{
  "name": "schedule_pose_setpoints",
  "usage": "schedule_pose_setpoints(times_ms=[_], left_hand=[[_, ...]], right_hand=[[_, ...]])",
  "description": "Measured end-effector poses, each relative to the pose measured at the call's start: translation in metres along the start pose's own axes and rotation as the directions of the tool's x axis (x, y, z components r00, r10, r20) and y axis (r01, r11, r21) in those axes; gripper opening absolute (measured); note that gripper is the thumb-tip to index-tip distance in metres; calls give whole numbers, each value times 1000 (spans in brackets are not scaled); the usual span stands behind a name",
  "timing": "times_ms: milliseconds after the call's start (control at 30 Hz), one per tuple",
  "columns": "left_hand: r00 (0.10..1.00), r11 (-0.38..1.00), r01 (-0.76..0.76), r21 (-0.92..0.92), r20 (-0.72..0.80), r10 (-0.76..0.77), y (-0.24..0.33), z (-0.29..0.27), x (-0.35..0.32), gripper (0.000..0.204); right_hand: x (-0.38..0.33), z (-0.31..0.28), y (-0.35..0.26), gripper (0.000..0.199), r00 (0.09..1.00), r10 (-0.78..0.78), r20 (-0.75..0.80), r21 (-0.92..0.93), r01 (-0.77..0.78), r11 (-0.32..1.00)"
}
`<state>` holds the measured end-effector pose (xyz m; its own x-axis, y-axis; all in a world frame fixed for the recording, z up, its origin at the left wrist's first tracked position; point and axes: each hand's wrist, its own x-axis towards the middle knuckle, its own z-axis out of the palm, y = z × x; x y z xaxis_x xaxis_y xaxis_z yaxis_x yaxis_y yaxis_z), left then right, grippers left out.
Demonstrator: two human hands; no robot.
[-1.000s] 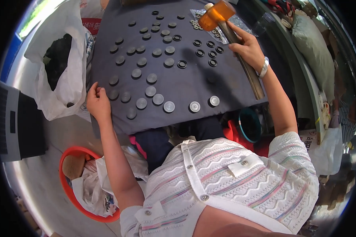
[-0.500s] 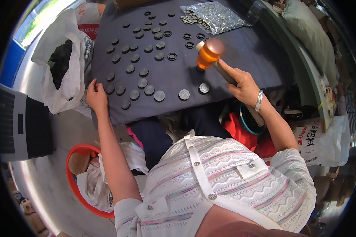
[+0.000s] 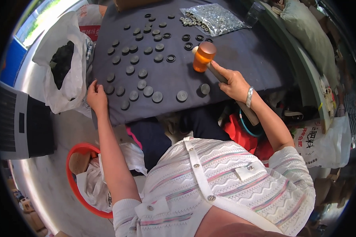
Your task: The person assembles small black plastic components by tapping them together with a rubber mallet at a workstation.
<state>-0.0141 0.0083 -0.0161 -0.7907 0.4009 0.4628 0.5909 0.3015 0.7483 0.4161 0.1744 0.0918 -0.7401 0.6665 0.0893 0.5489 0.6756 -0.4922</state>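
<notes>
2 arms [image 3: 116, 158] reach forward: right grip [image 3: 235, 85] clasped, left grip [image 3: 97, 97] half-curled.

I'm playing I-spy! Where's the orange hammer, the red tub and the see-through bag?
Orange hammer [image 3: 204, 58], head view: side of its striking head.
Red tub [image 3: 83, 147], head view: its upper rim.
See-through bag [image 3: 222, 19], head view: middle of its top side.

Right fingers [image 3: 222, 70] grip orange mallet [image 3: 205, 58]; left fingers [image 3: 93, 87] at cloth-covered table [image 3: 178, 77]
</notes>
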Motion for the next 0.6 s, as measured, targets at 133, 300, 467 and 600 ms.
schedule_pose_setpoints(times_ms=[133,300,467,600], left_hand=[[1000,1000,2,10,3,-2,-11,-1,2,32],[1000,1000,24,-6,10,-24,0,-5,0,32],[994,965,102,-242,61,-90,-9,-13,3,38],[991,944,49,-327,135,-5,31,-29,-17,43]], right_hand=[[8,-16,-2,76,1000,-22,17,70,21,997],[-8,-27,-20,75,995,16,-96,140,-2,990],[-11,1,2,75,987,-98,-128,49,105,993],[-5,0,0,73,994,-87,-72,11,88,996]])
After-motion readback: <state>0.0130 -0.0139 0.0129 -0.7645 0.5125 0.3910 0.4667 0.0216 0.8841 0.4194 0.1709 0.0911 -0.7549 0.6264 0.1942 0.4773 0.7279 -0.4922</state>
